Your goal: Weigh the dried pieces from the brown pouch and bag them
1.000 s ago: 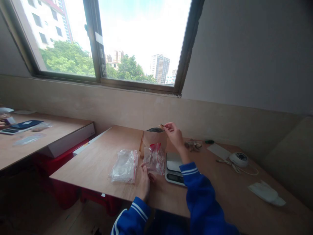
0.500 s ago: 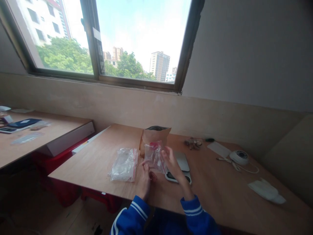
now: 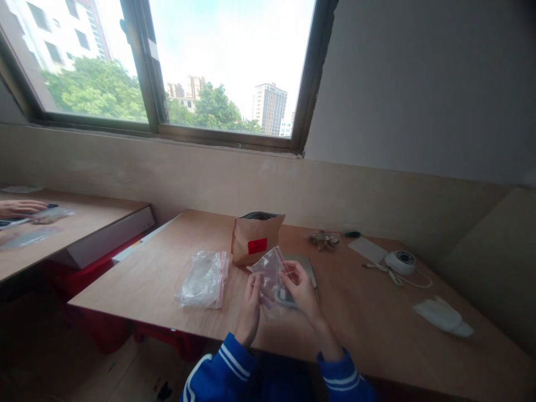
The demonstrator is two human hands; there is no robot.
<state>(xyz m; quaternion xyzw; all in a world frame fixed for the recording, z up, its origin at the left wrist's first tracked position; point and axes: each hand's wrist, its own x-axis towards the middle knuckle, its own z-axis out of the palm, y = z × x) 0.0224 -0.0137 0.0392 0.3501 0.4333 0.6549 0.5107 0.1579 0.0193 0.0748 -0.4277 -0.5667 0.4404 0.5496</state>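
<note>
A clear zip bag with a red strip along its top edge hangs between my two hands above the table. My right hand pinches it near the red strip. On the other side my left hand has its fingers closed on the bag's edge. Behind the bag a digital scale is partly covered by it and by my right hand. A brown paper pouch with a red label stands upright with its mouth open. Left of my hands lies a stack of clear zip bags.
At the table's back right are some brown lumpy pieces, a white sheet and a white dome camera with its cable. A crumpled white cloth or bag lies further right. Another person's hand shows over the left table.
The zip bag has come lower and tilted, uncovering the pouch's red label. My right hand has moved down, its fingers now at the red strip. Another person's hand has come into view at left.
</note>
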